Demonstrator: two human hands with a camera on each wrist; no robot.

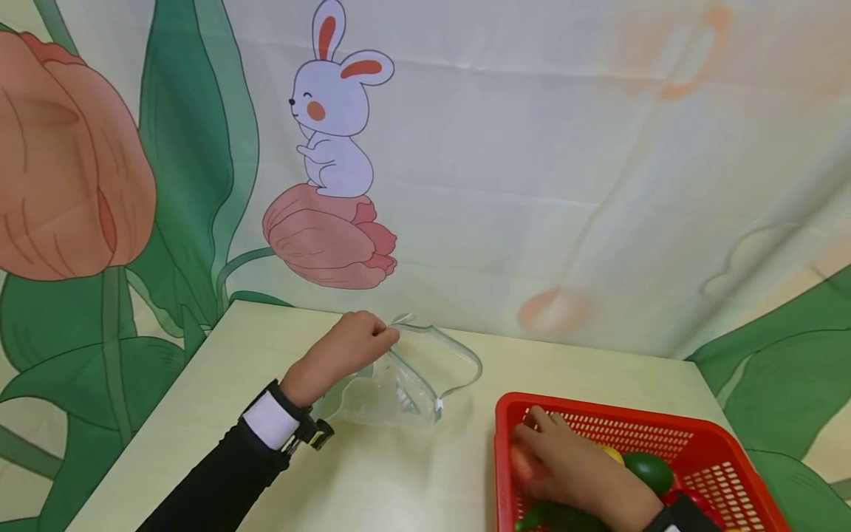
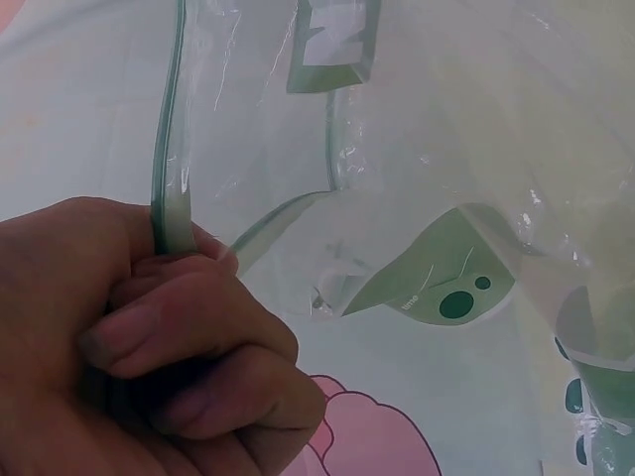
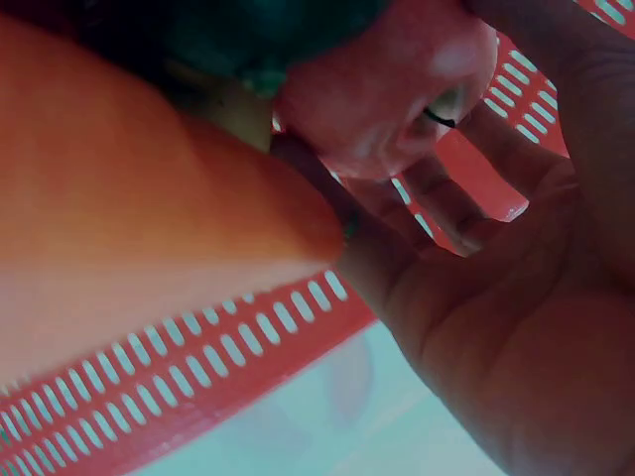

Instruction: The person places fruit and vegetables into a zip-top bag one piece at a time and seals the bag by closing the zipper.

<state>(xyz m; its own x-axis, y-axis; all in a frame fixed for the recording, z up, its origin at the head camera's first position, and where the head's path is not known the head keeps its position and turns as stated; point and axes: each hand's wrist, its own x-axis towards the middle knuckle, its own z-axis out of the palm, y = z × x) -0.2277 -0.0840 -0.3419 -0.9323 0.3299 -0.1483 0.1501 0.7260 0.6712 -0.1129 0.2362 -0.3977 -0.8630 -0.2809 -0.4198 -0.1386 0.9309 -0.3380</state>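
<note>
My left hand (image 1: 347,344) pinches the rim of a clear plastic zip bag (image 1: 385,395) with green print. Its mouth gapes toward the right, and the bag sags onto the table. In the left wrist view the fingers are curled at the bag's green-edged strip. My right hand (image 1: 572,462) reaches into a red basket (image 1: 665,414) and grips a red apple (image 3: 387,94) near the basket's left wall. The apple's short dark stem shows in the right wrist view. A blurred orange thing (image 3: 149,198), tapering to one end, lies close beside the thumb side of that hand.
Behind my right hand the basket holds a dark green oval fruit or vegetable (image 1: 648,471), something yellow (image 1: 612,454), something red (image 1: 698,502) and a long dark green vegetable (image 1: 558,516). A printed cloth (image 1: 479,185) hangs behind the pale table (image 1: 399,488).
</note>
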